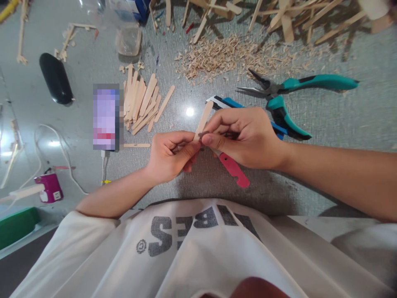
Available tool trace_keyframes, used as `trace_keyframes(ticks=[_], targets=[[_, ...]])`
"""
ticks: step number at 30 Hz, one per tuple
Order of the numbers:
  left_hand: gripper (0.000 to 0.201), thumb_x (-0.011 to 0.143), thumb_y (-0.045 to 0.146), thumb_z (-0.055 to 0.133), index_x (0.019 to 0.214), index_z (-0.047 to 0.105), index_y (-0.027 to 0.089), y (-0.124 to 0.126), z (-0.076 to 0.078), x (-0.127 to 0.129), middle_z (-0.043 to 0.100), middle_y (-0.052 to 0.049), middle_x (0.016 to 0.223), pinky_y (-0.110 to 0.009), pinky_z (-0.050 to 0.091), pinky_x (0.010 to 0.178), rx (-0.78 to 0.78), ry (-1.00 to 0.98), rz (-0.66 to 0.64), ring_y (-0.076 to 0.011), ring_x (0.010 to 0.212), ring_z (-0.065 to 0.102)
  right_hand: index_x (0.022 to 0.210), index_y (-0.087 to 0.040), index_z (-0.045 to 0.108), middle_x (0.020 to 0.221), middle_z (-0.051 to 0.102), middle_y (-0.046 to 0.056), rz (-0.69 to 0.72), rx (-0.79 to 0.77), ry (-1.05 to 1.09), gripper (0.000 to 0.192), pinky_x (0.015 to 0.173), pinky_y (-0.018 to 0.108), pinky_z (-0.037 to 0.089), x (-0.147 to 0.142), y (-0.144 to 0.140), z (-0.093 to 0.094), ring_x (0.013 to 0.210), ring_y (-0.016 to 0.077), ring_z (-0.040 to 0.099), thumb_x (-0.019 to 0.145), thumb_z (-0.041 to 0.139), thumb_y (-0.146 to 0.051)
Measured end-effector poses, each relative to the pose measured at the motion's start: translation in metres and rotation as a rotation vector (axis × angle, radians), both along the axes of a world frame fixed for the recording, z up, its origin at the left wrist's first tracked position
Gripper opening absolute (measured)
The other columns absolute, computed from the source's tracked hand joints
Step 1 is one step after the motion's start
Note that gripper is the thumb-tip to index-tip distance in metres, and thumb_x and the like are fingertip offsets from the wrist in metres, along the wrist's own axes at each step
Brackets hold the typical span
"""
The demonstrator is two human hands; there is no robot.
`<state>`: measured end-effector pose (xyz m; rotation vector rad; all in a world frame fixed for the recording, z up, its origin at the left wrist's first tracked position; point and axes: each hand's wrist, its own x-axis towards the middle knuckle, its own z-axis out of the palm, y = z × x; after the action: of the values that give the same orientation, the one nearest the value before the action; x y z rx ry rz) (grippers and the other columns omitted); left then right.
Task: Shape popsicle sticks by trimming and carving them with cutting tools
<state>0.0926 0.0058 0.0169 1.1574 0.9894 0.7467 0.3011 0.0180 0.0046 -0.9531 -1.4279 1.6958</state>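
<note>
The left hand (169,159) pinches the lower end of a wooden craft stick (203,121) above the table (341,111), while the right hand (245,138) grips a red-handled knife (233,169) against it. The stick looks light, thin and easily snapped, best held near the cut.
</note>
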Motion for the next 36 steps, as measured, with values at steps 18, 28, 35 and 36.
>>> trace_keyframes(ticks=[18, 28, 35, 36], targets=[[0.053, 0.089, 0.051, 0.081, 0.132, 0.077, 0.019, 0.053, 0.092, -0.07, 0.083, -0.009, 0.112, -0.049, 0.059, 0.101, 0.591, 1.407, 0.12, -0.0287, 0.096, 0.078, 0.077, -0.022, 0.06, 0.052, 0.059, -0.003, -0.188, -0.156, 0.135, 0.054, 0.037, 0.022, 0.036, -0.008, 0.001, -0.003, 0.041, 0.0083, 0.051, 0.081, 0.093, -0.064], [0.092, 0.094, 0.056, 0.075, 0.171, 0.039, 0.02, 0.057, 0.082, -0.12, 0.045, -0.023, 0.172, -0.061, 0.047, 0.124, 0.237, 1.587, -0.105, -0.0447, 0.148, 0.058, 0.079, -0.02, 0.064, 0.054, 0.063, -0.002, -0.192, -0.104, 0.095, 0.047, 0.039, 0.021, 0.043, -0.01, 0.0, -0.006, 0.043, 0.01, 0.058, 0.085, 0.091, -0.058], [0.076, 0.094, 0.041, 0.079, 0.162, 0.052, 0.019, 0.056, 0.074, -0.138, 0.031, -0.02, 0.182, -0.055, 0.031, 0.138, 0.373, 1.455, -0.126, -0.0388, 0.168, 0.036, 0.079, -0.021, 0.065, 0.054, 0.064, -0.003, -0.205, -0.127, 0.053, 0.045, 0.038, 0.023, 0.045, -0.008, -0.002, -0.007, 0.04, 0.0108, 0.056, 0.086, 0.09, -0.058], [0.074, 0.094, 0.038, 0.079, 0.161, 0.053, 0.019, 0.055, 0.075, -0.14, 0.027, -0.02, 0.184, -0.054, 0.029, 0.139, 0.391, 1.444, -0.113, -0.0378, 0.17, 0.032, 0.078, -0.021, 0.064, 0.054, 0.063, -0.003, -0.205, -0.132, 0.051, 0.045, 0.038, 0.023, 0.045, -0.008, -0.002, -0.007, 0.04, 0.0109, 0.056, 0.086, 0.09, -0.058]])
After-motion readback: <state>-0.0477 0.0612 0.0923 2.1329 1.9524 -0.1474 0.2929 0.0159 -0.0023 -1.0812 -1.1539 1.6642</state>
